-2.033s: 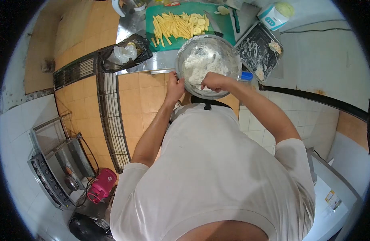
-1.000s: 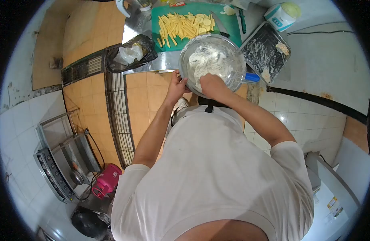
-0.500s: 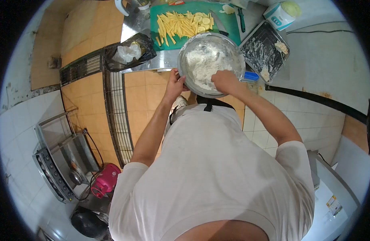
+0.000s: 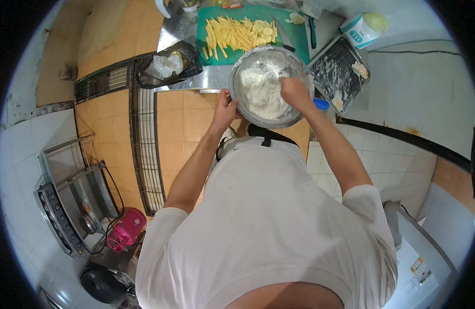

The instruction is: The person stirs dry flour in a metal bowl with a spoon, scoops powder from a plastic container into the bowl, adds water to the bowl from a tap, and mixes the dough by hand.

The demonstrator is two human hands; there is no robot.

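Note:
A metal bowl [image 4: 237, 105] with white flour [image 4: 260, 92] in it sits at the counter's front edge. My left hand [image 4: 225, 109] grips the bowl's left rim, thumb and fingers on either side. Inside the bowl, at the right part of the flour, is my right hand [image 4: 295, 92]; its fingers are closed, and what they hold is too small to make out. Behind the bowl lies a green cutting board [image 4: 209, 57] with cut yellow sticks [image 4: 232, 33] and round slices [image 4: 267, 32]. A knife [image 4: 284, 36] rests on the board beside the slices.
To the right of the bowl is a black tray [image 4: 333, 72] smeared with white. A white tub [image 4: 361, 31] stands behind it. On the left, a black plastic bag [image 4: 188, 67] lies at the counter edge [image 4: 209, 80]. A pink gas cylinder [image 4: 128, 226] stands at lower left.
My right hand has moved within the bowl, from the near side up and toward the right side. My left hand has stayed on the rim. The flour's surface has shifted.

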